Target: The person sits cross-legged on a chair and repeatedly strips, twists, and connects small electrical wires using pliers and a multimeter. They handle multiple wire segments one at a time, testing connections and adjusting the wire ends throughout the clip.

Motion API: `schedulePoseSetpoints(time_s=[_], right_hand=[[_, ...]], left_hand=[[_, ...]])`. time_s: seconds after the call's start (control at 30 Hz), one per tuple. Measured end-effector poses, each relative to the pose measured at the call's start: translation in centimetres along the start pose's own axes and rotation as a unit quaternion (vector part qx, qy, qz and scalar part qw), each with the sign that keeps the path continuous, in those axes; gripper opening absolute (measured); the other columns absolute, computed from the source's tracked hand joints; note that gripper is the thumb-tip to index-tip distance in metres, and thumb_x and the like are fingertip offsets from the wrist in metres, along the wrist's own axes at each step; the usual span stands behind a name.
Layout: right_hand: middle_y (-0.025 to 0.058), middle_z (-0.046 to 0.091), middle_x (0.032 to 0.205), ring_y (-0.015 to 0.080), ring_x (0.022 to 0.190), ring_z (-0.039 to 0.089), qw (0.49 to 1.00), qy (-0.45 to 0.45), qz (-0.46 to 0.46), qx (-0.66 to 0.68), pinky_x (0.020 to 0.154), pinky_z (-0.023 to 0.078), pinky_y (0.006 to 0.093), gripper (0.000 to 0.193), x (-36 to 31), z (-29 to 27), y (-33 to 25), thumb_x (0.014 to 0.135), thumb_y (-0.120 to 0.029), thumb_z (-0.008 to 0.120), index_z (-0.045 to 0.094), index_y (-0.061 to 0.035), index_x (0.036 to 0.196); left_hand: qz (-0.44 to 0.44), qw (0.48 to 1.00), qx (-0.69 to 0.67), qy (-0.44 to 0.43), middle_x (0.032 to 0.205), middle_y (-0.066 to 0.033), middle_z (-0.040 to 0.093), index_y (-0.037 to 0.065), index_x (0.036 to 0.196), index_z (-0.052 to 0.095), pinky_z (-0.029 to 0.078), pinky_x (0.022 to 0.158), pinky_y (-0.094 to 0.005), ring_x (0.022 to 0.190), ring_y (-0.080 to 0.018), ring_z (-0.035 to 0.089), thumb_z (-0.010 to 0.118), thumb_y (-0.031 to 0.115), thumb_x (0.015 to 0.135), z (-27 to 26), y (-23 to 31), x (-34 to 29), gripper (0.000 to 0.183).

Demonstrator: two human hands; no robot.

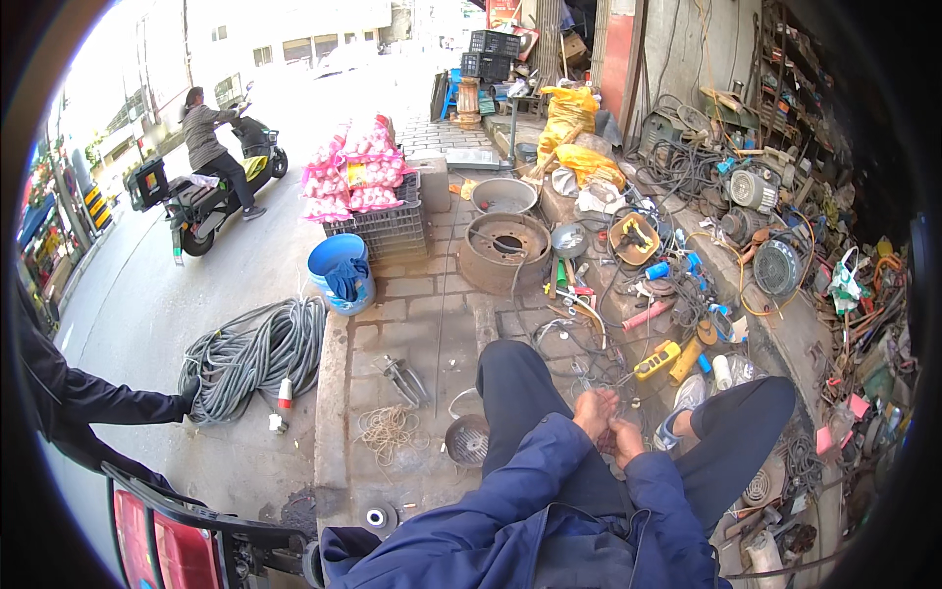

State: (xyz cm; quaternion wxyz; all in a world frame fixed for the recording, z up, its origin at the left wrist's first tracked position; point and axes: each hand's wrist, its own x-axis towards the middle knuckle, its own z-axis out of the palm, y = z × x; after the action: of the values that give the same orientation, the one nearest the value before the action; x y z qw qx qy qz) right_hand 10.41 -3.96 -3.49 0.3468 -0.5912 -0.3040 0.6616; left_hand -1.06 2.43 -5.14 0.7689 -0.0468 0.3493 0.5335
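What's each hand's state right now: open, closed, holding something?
Left hand: cannot tell whether open or closed, or holding anything.
Right hand: close beside it; likewise cannot tell.

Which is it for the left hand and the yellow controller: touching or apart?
Apart. The head view shows a visible gap between the left hand and the near end of the yellow controller.

Yellow push-button box (656, 360), elongated, lying aslant, near the hands (596, 414)
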Motion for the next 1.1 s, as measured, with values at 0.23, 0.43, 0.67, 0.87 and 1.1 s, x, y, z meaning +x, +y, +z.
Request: schedulePoseSetpoints(time_s=[0.23,0.43,0.67,0.87,1.1], right_hand=[[0.0034,0.061,0.071,0.0168,0.058,0.057,0.996,0.037,-0.037,0.078,0.054,0.047,0.0321,0.018,0.4,0.3,0.4,0.096,-0.020,0.048,0.062,-0.0115,0.089],[0.0069,0.058,0.067,0.0209,0.053,0.055,0.982,0.132,-0.073,0.114,0.046,0.041,0.0339,0.010,1.6,-0.6,-0.4,0.080,-0.008,0.053,0.059,-0.0073,0.072],[0.0127,0.062,0.076,0.0287,0.064,0.062,0.966,0.202,-0.103,0.124,0.053,0.047,0.0389,0.009,3.4,-2.5,1.4,0.079,-0.010,0.055,0.062,-0.0033,0.078],[0.0126,0.063,0.074,0.0286,0.061,0.062,0.951,0.240,-0.103,0.166,0.052,0.046,0.0397,0.012,4.4,-9.0,3.5,0.080,-0.014,0.057,0.064,-0.0046,0.079],[0.0124,0.064,0.071,0.0286,0.057,0.061,0.924,0.316,-0.082,0.200,0.049,0.045,0.0406,0.015,8.4,-13.7,6.0,0.081,-0.018,0.058,0.067,-0.0060,0.080]], left_hand=[[0.073,0.995,0.029,-0.059,0.059,0.0028,0.041,0.007,0.100,0.058,0.036,0.051,-0.0295,0.052,-0.0114,0.040,0.044,0.019,0.099,0.5,0.1,-2.3,0.019],[0.081,0.990,0.095,-0.064,0.059,0.0032,0.041,0.006,0.092,0.059,0.027,0.043,-0.0275,0.045,-0.0100,0.032,0.045,0.018,0.097,1.0,-3.5,-3.5,0.018],[0.113,0.970,0.213,-0.020,0.068,-0.0008,0.057,0.011,0.082,0.062,0.038,0.051,-0.0305,0.059,-0.0126,0.051,0.050,0.023,0.095,0.7,-6.7,-5.7,0.021],[0.002,0.964,0.228,-0.135,0.062,0.0033,0.049,0.011,0.082,0.059,0.028,0.042,-0.0237,0.046,-0.0068,0.039,0.046,0.019,0.096,-0.9,-7.6,-12.7,0.020],[-0.042,0.971,0.135,-0.193,0.058,0.0048,0.034,0.007,0.088,0.056,0.032,0.054,-0.0266,0.050,-0.0097,0.030,0.045,0.012,0.097,-2.4,-2.5,-18.3,0.015]])
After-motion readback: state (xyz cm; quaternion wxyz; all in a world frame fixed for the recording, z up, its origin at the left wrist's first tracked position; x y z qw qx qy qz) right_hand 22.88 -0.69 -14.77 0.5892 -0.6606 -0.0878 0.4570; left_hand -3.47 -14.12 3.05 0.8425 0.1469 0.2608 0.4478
